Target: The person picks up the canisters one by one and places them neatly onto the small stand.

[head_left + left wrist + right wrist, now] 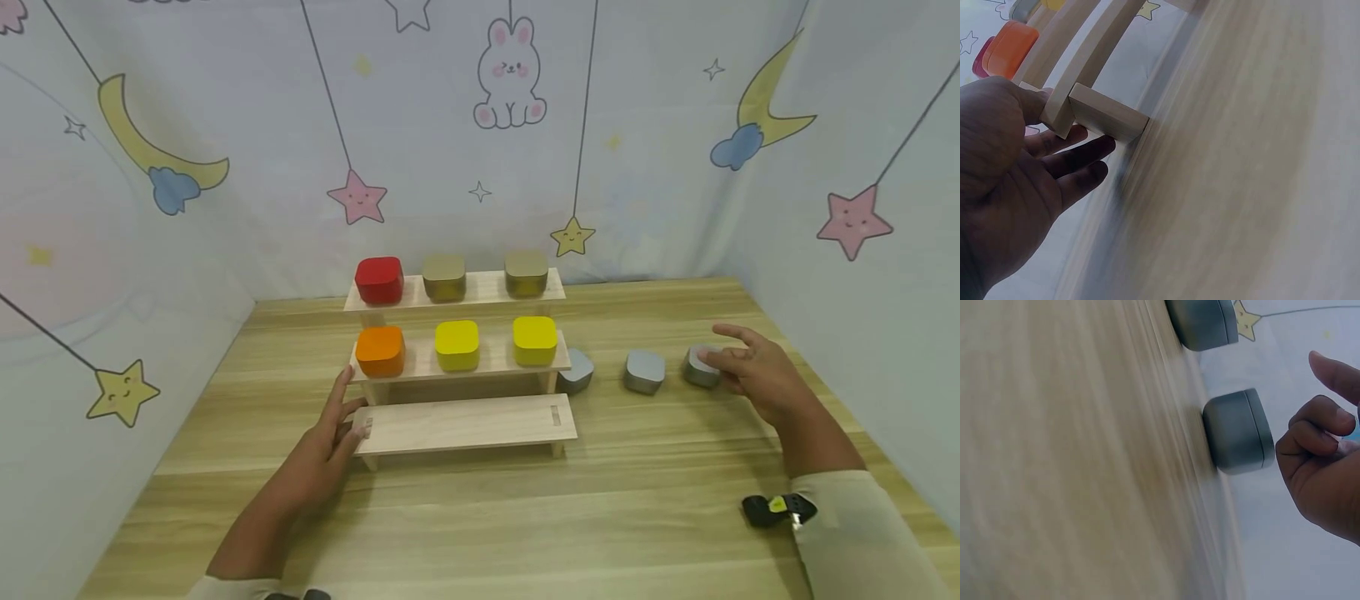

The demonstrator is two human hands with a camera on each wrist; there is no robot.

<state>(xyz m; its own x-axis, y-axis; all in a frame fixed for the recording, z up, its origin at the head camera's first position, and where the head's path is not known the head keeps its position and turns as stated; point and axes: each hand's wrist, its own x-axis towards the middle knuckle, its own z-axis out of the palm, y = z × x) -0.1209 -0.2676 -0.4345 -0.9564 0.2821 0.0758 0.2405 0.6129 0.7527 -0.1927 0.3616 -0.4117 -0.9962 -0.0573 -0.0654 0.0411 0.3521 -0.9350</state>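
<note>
My left hand (322,442) pinches the left end of a three-tier wooden stand's lowest shelf (465,423), thumb above and fingers beneath, as the left wrist view shows. The shelf's wooden leg (1107,112) is beside those fingers. At the far right, my right hand (757,375) hovers at the top of a grey lidded tin (702,368) with rounded corners. One finger stretches out and the others bend loosely. Whether a fingertip touches the lid (1261,428) I cannot tell. A second grey tin (644,372) stands to its left, a third (576,372) partly behind the stand.
On the top shelf (487,289) sit a red tin (379,281) and two gold tins. The middle shelf (420,367) carries an orange tin (380,352) and two yellow ones. A patterned curtain (450,150) hangs behind and beside the wooden table (525,533).
</note>
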